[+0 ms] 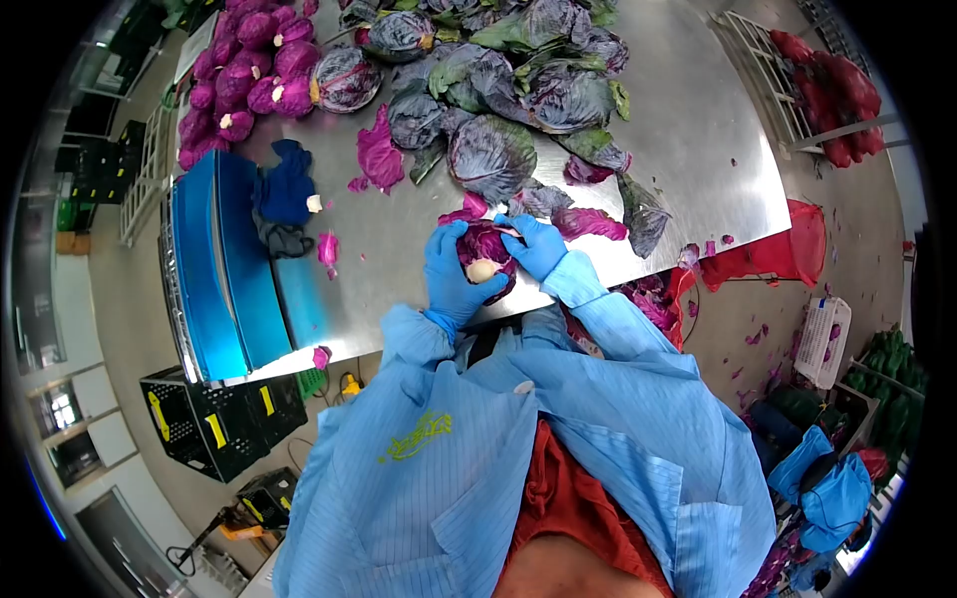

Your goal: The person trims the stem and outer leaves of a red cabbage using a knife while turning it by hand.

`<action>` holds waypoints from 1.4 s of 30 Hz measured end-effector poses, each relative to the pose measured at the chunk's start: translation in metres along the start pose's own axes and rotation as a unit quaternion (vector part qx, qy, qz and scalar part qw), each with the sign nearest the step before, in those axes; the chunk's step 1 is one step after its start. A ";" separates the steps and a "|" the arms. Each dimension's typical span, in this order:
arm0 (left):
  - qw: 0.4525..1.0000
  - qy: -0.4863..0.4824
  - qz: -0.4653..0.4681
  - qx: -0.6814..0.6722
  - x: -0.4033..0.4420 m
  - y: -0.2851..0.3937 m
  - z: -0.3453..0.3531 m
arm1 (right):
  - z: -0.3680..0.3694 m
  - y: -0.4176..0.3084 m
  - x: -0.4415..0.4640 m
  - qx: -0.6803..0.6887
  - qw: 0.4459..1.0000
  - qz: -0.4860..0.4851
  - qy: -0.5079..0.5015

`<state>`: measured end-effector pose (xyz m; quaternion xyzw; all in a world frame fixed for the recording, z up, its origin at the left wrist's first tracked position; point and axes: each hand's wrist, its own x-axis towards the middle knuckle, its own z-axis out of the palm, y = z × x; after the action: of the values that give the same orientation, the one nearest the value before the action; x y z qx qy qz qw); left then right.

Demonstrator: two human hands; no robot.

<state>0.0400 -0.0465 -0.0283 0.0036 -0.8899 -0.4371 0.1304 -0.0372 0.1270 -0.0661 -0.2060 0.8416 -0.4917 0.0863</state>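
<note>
Cabbage (488, 241) between both hands, centre of frame.
The left hand (451, 279) clasps its left and lower sides; the right hand (539, 246) meets its upper-right edge, grip unclear. Rounded, without evident long axis; pale stem end (480, 270) towards the viewer.

Sky-blue gloved hands (451, 281); a round deep-purple cabbage (484, 241) with cream-white stem end (480, 270); silver-grey metal counter (698, 149); light-blue pinstriped cloth coat (399, 508), yellow-green lettering (420, 437).

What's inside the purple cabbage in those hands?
On the red cabbage, only purple leaves and a pale stem end show; the leaves cover its inside.
</note>
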 end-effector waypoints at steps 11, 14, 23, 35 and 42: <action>0.950 0.042 -0.302 -0.070 -0.027 0.001 0.009 | -0.005 -0.015 -0.020 0.408 0.852 0.311 0.104; 0.951 0.058 -0.285 -0.102 -0.026 -0.019 0.020 | -0.007 -0.033 -0.030 0.358 0.873 0.314 0.108; 0.906 -0.029 -0.265 -0.329 -0.020 -0.035 -0.010 | -0.096 0.060 -0.143 0.460 0.771 0.363 0.248; 0.913 -0.030 -0.252 -0.320 -0.027 -0.040 -0.006 | -0.042 0.008 -0.104 0.150 0.950 0.259 0.084; 0.937 -0.019 -0.202 -0.286 -0.039 -0.042 -0.011 | -0.021 -0.050 -0.023 0.143 0.924 0.277 -0.224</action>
<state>0.0757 -0.0768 -0.0638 0.1377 -0.7103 -0.6901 0.0179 -0.0102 0.1318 -0.0133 -0.0551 0.7448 -0.5043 0.4335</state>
